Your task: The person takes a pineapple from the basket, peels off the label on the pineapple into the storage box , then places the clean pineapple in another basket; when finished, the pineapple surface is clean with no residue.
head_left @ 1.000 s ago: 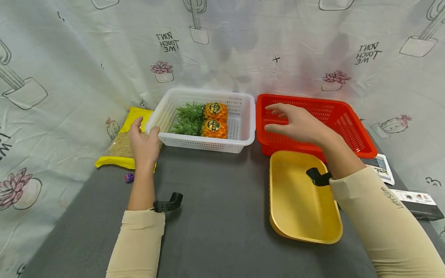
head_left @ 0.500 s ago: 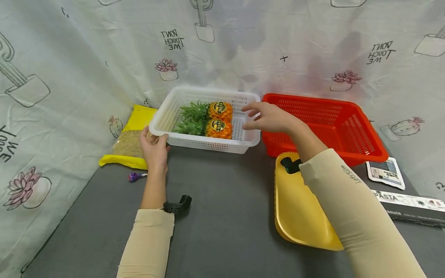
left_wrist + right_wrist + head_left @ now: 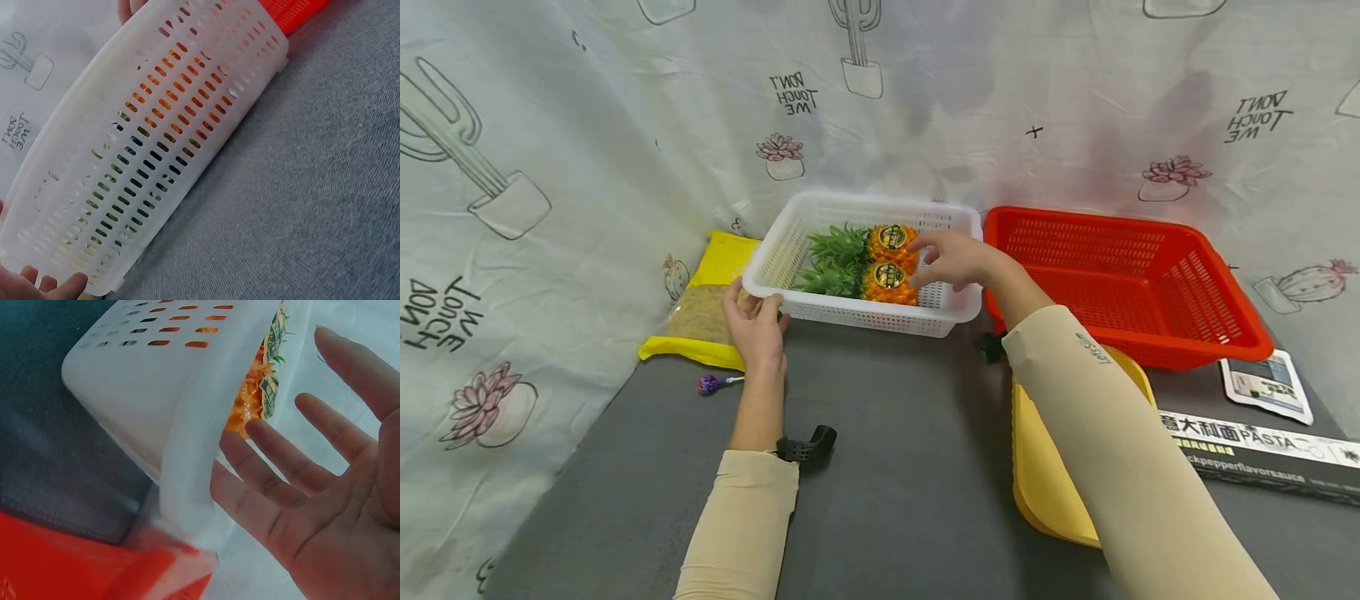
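Two small orange pineapples [image 3: 888, 283] with green leaves and black-and-yellow labels lie side by side in a white perforated basket [image 3: 880, 315]. My left hand [image 3: 756, 332] holds the basket's near left corner, its thumb on the front wall and its fingers round the side. In the left wrist view, the thumb [image 3: 72, 287] shows at that corner; the pineapples appear through the slots. My right hand [image 3: 955, 260] reaches over the basket's right end, fingers spread beside the pineapples. The right wrist view shows the right hand [image 3: 337, 506] with nothing in its palm.
A red basket [image 3: 1150, 354] stands right of the white one. The yellow tray [image 3: 1037, 467] lies partly under my right arm. A pasta box [image 3: 1262, 454] and a flat packet [image 3: 1270, 387] lie at right. At left are a yellow bag [image 3: 700, 317] and a lollipop [image 3: 709, 384].
My right hand has moved left from above the red basket to the pineapples. My left hand has come onto the white basket's corner. The view has shifted slightly, showing more of the right side.
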`<action>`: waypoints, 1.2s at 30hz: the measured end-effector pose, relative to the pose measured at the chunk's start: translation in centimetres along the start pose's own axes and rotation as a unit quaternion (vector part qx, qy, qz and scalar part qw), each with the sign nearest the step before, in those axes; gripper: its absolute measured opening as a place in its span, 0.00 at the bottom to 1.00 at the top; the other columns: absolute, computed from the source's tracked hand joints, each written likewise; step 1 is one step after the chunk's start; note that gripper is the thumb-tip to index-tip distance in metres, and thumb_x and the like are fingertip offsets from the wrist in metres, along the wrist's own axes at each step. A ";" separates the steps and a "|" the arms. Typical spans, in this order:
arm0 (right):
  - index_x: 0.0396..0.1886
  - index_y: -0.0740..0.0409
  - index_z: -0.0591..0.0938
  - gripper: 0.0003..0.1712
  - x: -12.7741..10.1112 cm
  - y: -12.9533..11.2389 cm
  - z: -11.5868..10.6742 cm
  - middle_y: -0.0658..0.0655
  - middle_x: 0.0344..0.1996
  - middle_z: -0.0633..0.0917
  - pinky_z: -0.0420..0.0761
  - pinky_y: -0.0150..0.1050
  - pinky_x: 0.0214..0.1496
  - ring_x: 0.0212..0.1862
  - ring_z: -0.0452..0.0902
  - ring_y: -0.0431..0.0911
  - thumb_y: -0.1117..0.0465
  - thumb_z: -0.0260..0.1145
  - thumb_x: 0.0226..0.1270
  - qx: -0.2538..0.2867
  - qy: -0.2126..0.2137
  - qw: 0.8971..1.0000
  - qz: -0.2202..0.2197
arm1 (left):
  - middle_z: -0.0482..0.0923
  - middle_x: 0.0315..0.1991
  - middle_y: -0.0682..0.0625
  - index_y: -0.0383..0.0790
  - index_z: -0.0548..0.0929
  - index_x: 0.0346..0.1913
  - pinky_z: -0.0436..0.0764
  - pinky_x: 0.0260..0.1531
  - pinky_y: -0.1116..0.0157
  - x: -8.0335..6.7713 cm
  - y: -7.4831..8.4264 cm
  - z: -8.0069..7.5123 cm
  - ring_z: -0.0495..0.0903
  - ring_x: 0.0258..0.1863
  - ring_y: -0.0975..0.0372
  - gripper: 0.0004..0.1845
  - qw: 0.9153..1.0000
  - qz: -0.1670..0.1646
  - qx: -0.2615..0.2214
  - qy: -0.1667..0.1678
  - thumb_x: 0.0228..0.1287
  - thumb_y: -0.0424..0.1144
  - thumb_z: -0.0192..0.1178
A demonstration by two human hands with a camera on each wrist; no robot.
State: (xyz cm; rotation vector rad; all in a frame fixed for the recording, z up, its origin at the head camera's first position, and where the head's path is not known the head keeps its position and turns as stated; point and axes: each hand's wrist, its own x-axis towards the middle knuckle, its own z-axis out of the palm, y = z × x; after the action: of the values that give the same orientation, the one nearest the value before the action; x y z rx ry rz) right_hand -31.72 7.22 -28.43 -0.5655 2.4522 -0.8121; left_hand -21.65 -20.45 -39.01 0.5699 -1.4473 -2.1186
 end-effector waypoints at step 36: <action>0.77 0.51 0.67 0.43 3.8 -1.3 3.3 0.59 0.70 0.73 0.78 0.47 0.60 0.53 0.73 0.53 0.62 0.73 0.62 -0.097 0.014 0.995 0.002 | 0.72 0.57 0.49 0.57 0.66 0.76 0.81 0.55 0.52 -0.3 -0.8 0.1 0.77 0.59 0.57 0.35 0.999 0.017 -0.033 0.007 0.69 0.32 0.62</action>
State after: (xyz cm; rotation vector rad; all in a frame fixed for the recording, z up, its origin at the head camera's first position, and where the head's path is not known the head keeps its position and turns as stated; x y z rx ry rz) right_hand -32.58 2.91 -31.14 -0.6216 2.5735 -0.5865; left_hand -21.66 -19.92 -39.74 0.5295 -1.3647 -2.1231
